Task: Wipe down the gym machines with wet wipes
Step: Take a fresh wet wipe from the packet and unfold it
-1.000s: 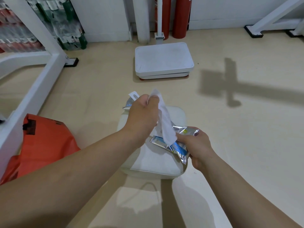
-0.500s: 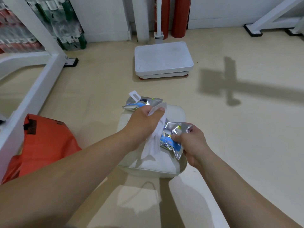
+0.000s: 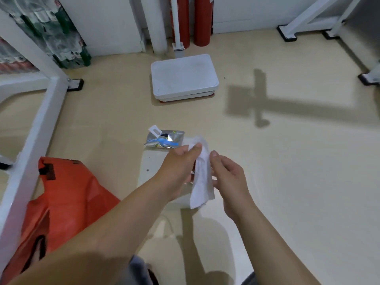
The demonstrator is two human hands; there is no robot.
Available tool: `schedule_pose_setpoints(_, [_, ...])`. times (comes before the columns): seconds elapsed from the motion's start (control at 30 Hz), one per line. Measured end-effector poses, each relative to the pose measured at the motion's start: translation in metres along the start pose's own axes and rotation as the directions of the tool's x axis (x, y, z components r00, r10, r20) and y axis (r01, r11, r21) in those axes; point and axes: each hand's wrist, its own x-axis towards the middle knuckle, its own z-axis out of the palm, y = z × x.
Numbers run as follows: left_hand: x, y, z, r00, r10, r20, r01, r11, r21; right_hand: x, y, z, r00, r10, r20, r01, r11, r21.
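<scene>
Here, one wipe (image 3: 201, 177) is hanging between two hands. The left hand (image 3: 181, 165) is pinching its top edge, while the right hand (image 3: 228, 177) is sitting loosely curled against its 3 o'clock side; whether it is gripping, I cannot tell. One foil packet (image 3: 164, 138) is lying on a white pad (image 3: 148, 167), at 11 o'clock from the hands. One red bag (image 3: 67, 198) is lying at 8 o'clock.

Gym room: white machine frame (image 3: 30, 140) on black feet (image 3: 75, 84), platform weighing scale (image 3: 184, 76), beige floor (image 3: 287, 161), shrink-wrapped bottle packs (image 3: 61, 38) stored alongside.
</scene>
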Motion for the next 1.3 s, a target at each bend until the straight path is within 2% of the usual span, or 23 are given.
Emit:
schedule_pose_setpoints(0.1, [-0.053, 0.042, 0.012, 1.000, 0.029, 0.007, -0.030, 0.995, 0.100, -0.052, -0.055, -0.015, 0.999, 0.035, -0.026, -0.035, 0.999, 0.010])
schedule_pose_setpoints(0.17, [-0.091, 0.082, 0.017, 0.999, 0.042, 0.000, -0.042, 0.995, 0.087, -0.080, -0.108, -0.027, 0.996, 0.058, -0.063, -0.059, 0.998, -0.019])
schedule_pose_setpoints(0.4, [-0.228, 0.216, 0.025, 0.995, 0.045, -0.088, -0.049, 0.998, -0.043, -0.189, -0.284, -0.051, 0.994, 0.052, -0.097, -0.061, 0.994, -0.093])
schedule_pose_setpoints(0.5, [-0.285, 0.269, 0.018, 0.996, 0.047, -0.080, -0.058, 0.989, -0.134, -0.235, -0.341, -0.055, 0.993, 0.029, -0.114, -0.044, 0.991, -0.127])
schedule_pose_setpoints(0.6, [-0.337, 0.306, 0.017, 0.996, 0.050, -0.078, -0.063, 0.983, -0.173, -0.276, -0.381, -0.053, 0.997, 0.029, -0.070, -0.038, 0.990, -0.136])
schedule_pose_setpoints(0.7, [-0.383, 0.328, 0.018, 0.993, 0.014, -0.118, -0.053, 0.944, -0.327, -0.309, -0.410, -0.048, 0.999, 0.033, 0.010, -0.032, 0.991, -0.131])
schedule_pose_setpoints(0.87, [-0.465, 0.327, 0.022, 0.989, 0.024, -0.148, -0.092, 0.880, -0.467, -0.357, -0.443, -0.032, 0.965, 0.070, 0.254, -0.046, 0.994, -0.097])
schedule_pose_setpoints(1.0, [-0.533, 0.299, 0.012, 0.962, 0.072, -0.264, -0.218, 0.787, -0.577, -0.397, -0.440, -0.004, 0.905, 0.061, 0.422, 0.027, 0.980, -0.200])
schedule_pose_setpoints(1.1, [-0.590, 0.266, -0.007, 0.911, 0.088, -0.402, -0.326, 0.750, -0.576, -0.436, -0.423, 0.029, 0.841, 0.110, 0.530, 0.073, 0.947, -0.313])
schedule_pose_setpoints(1.2, [-0.647, 0.226, -0.033, 0.839, -0.004, -0.545, -0.402, 0.670, -0.624, -0.486, -0.398, 0.066, 0.750, 0.178, 0.637, 0.116, 0.913, -0.391])
schedule_pose_setpoints(1.3, [-0.705, 0.181, -0.059, 0.760, -0.113, -0.641, -0.469, 0.586, -0.660, -0.543, -0.370, 0.105, 0.627, 0.265, 0.732, 0.160, 0.876, -0.455])
